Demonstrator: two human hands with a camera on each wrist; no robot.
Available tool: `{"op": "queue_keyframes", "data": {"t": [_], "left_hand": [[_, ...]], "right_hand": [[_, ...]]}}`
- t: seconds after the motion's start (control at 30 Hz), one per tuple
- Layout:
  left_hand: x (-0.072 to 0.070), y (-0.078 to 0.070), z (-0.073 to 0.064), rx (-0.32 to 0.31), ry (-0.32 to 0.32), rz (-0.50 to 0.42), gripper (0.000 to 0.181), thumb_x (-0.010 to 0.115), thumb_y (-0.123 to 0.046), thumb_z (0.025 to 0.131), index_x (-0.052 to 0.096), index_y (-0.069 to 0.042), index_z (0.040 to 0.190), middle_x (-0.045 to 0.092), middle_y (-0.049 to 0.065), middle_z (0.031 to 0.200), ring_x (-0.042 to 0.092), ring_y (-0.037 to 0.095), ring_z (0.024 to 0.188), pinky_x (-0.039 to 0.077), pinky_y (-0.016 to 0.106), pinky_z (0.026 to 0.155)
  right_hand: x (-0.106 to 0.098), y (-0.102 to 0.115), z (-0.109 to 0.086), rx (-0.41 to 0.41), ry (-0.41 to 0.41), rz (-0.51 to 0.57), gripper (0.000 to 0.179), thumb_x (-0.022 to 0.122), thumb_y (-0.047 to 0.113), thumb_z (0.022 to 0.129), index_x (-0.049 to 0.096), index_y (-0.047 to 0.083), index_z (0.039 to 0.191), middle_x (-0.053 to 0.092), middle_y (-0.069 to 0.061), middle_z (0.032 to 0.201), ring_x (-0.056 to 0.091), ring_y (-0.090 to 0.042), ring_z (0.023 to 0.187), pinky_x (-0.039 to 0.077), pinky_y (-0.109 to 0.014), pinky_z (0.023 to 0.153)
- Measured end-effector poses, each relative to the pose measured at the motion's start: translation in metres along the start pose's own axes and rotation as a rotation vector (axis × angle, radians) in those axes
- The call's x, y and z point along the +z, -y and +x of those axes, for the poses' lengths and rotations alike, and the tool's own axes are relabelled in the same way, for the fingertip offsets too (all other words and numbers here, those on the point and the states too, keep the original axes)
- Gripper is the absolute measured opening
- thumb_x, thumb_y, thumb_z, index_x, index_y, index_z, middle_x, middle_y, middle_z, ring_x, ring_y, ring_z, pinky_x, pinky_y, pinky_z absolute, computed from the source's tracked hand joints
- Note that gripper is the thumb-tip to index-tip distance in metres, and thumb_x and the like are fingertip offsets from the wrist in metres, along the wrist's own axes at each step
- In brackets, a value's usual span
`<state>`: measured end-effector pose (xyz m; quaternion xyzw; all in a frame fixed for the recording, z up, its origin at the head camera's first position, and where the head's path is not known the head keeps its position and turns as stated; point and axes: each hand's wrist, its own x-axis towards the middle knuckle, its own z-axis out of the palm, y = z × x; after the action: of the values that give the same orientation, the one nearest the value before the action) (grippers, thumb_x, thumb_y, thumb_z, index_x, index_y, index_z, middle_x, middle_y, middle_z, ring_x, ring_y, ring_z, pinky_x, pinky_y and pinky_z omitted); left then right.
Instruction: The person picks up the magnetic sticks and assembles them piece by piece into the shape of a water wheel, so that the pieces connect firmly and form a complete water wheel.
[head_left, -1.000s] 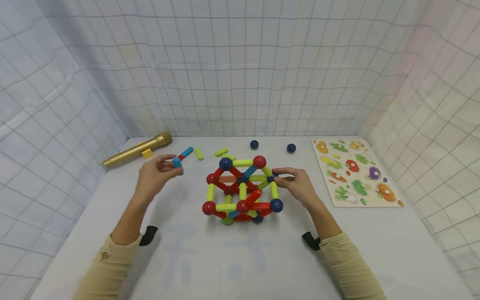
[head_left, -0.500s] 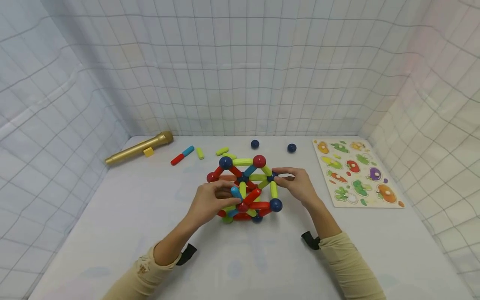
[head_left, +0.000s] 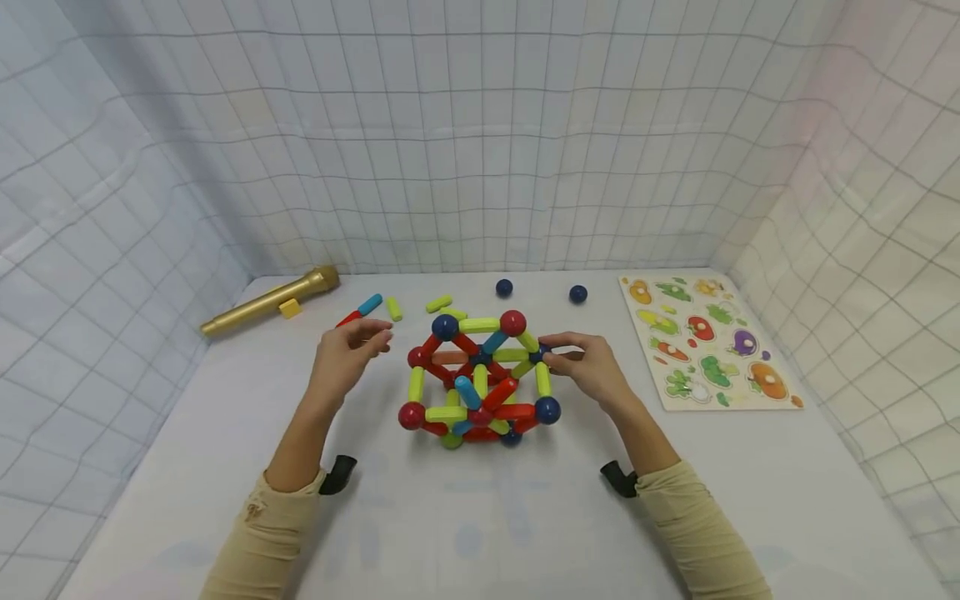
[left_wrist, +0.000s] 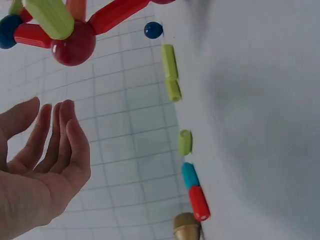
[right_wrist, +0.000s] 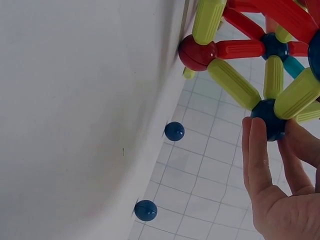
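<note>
A lattice of coloured magnetic rods and balls stands on the white table, its front red ball [head_left: 481,416] joined to several rods. From that ball a light blue rod [head_left: 467,390] leans up beside a red rod [head_left: 501,392]. My right hand [head_left: 592,369] pinches the dark blue ball [right_wrist: 270,119] at the lattice's right side between thumb and fingers. Left of the lattice my left hand [head_left: 341,360] is in the air, holding nothing. Its fingers are loosely bent and apart from the lattice in the left wrist view, where a red ball [left_wrist: 74,44] hangs above them.
Behind lie a blue rod [head_left: 370,304] end to end with a red one, several green rods [head_left: 394,309] and two dark blue balls [head_left: 504,287] [head_left: 577,294]. A gold microphone [head_left: 272,302] and yellow block [head_left: 289,309] are back left. A vegetable puzzle board [head_left: 708,342] lies right.
My left hand brought a light blue rod to the front red ball, let go of it there, and drew back left. The right hand has stayed on its dark blue ball.
</note>
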<state>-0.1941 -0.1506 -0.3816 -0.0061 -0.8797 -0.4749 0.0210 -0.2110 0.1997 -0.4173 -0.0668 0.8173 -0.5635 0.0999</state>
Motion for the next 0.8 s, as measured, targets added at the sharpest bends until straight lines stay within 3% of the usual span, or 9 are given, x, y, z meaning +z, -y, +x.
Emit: {"op": "queue_keyframes", "data": {"t": [0.1, 0.2, 0.3, 0.4, 0.47, 0.57, 0.63, 0.7, 0.8], "left_hand": [[0.006, 0.009, 0.008, -0.037, 0.155, -0.036, 0.043, 0.056, -0.035, 0.099, 0.057, -0.01, 0.134, 0.062, 0.017, 0.129, 0.06, 0.031, 0.115, 0.046, 0.049, 0.103], [0.015, 0.011, 0.012, -0.054, 0.28, -0.086, 0.046, 0.054, -0.033, 0.1, 0.054, -0.006, 0.137, 0.061, 0.018, 0.132, 0.06, 0.033, 0.12, 0.042, 0.052, 0.107], [0.02, 0.012, 0.015, -0.083, 0.324, -0.14, 0.043, 0.05, -0.026, 0.102, 0.053, -0.001, 0.137, 0.062, 0.021, 0.13, 0.061, 0.034, 0.119, 0.043, 0.049, 0.106], [0.018, 0.014, 0.014, -0.116, 0.316, -0.165, 0.041, 0.048, -0.023, 0.103, 0.053, 0.0, 0.137, 0.061, 0.021, 0.13, 0.062, 0.033, 0.119, 0.043, 0.048, 0.107], [0.017, 0.014, 0.013, -0.129, 0.32, -0.193, 0.041, 0.046, -0.022, 0.104, 0.052, 0.0, 0.137, 0.06, 0.021, 0.132, 0.061, 0.034, 0.121, 0.041, 0.049, 0.109], [0.016, 0.015, 0.012, -0.124, 0.322, -0.217, 0.039, 0.046, -0.019, 0.104, 0.052, 0.001, 0.137, 0.06, 0.022, 0.132, 0.061, 0.034, 0.121, 0.04, 0.049, 0.109], [0.017, 0.015, 0.012, -0.126, 0.321, -0.237, 0.038, 0.047, -0.017, 0.103, 0.053, 0.001, 0.136, 0.059, 0.022, 0.132, 0.061, 0.033, 0.12, 0.043, 0.047, 0.107], [0.018, 0.016, 0.012, -0.123, 0.318, -0.241, 0.037, 0.047, -0.017, 0.103, 0.053, 0.0, 0.136, 0.059, 0.021, 0.133, 0.061, 0.032, 0.119, 0.045, 0.045, 0.106], [0.019, 0.014, 0.014, -0.131, 0.316, -0.247, 0.038, 0.049, -0.02, 0.102, 0.054, -0.002, 0.135, 0.059, 0.019, 0.132, 0.062, 0.03, 0.119, 0.047, 0.043, 0.104]], "right_hand": [[-0.003, 0.002, 0.001, -0.026, 0.01, 0.0, 0.033, 0.066, 0.015, 0.093, 0.064, 0.009, 0.126, 0.062, -0.016, 0.13, 0.071, -0.028, 0.103, 0.043, -0.052, 0.106], [-0.006, 0.004, 0.003, -0.043, 0.037, 0.002, 0.033, 0.066, 0.014, 0.093, 0.064, 0.006, 0.125, 0.061, -0.017, 0.129, 0.07, -0.027, 0.103, 0.049, -0.047, 0.101], [-0.014, 0.007, 0.01, -0.037, 0.123, -0.035, 0.032, 0.066, 0.014, 0.093, 0.064, 0.005, 0.123, 0.062, -0.017, 0.127, 0.069, -0.027, 0.104, 0.055, -0.04, 0.093], [-0.028, 0.012, 0.034, -0.048, 0.216, -0.107, 0.032, 0.064, 0.014, 0.093, 0.064, 0.005, 0.124, 0.061, -0.018, 0.127, 0.067, -0.028, 0.105, 0.057, -0.036, 0.088], [-0.039, 0.014, 0.057, -0.085, 0.169, -0.206, 0.031, 0.064, 0.013, 0.093, 0.065, 0.004, 0.122, 0.062, -0.018, 0.124, 0.067, -0.03, 0.104, 0.058, -0.037, 0.085], [-0.05, 0.011, 0.096, -0.135, -0.032, -0.406, 0.03, 0.061, 0.01, 0.093, 0.065, 0.002, 0.122, 0.062, -0.022, 0.125, 0.064, -0.035, 0.108, 0.056, -0.044, 0.087], [-0.053, 0.005, 0.117, -0.112, -0.15, -0.551, 0.032, 0.061, 0.009, 0.092, 0.064, 0.002, 0.123, 0.06, -0.023, 0.129, 0.06, -0.038, 0.113, 0.052, -0.048, 0.092], [-0.055, -0.002, 0.132, -0.063, -0.173, -0.664, 0.035, 0.06, 0.009, 0.092, 0.062, 0.002, 0.127, 0.054, -0.026, 0.135, 0.053, -0.042, 0.122, 0.046, -0.052, 0.101], [-0.056, -0.015, 0.143, 0.027, -0.129, -0.733, 0.037, 0.062, 0.01, 0.091, 0.061, 0.003, 0.127, 0.052, -0.026, 0.138, 0.049, -0.042, 0.127, 0.041, -0.052, 0.107]]}}
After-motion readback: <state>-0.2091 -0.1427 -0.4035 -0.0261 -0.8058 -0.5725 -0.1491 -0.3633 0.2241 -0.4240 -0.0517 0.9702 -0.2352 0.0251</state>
